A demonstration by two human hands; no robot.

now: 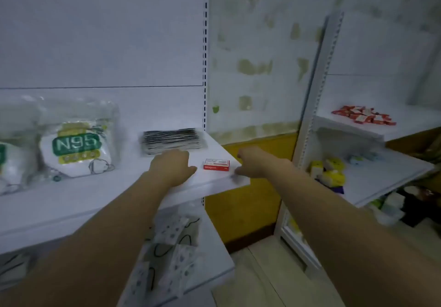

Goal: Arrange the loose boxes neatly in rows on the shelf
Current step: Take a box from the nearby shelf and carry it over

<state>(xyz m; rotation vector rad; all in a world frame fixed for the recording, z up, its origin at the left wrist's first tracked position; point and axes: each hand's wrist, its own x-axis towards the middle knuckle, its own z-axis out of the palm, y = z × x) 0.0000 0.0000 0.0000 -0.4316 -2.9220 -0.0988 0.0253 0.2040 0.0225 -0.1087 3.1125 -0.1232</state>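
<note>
Head view, red box (216, 164) on shelf (107, 187), bagged masks (76, 149) alongside

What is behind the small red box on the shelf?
Bare white shelf, then a stack of dark packets further back and left. The left hand covers the shelf beside the red box.

Two hands (173, 167) (254, 163), one red box (216, 164), one stack of dark packets (173, 140) and two N95 packs (78, 146) (6, 163) show.

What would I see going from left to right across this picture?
N95 mask bag → left hand → small red box → right hand → pile of red boxes
</note>
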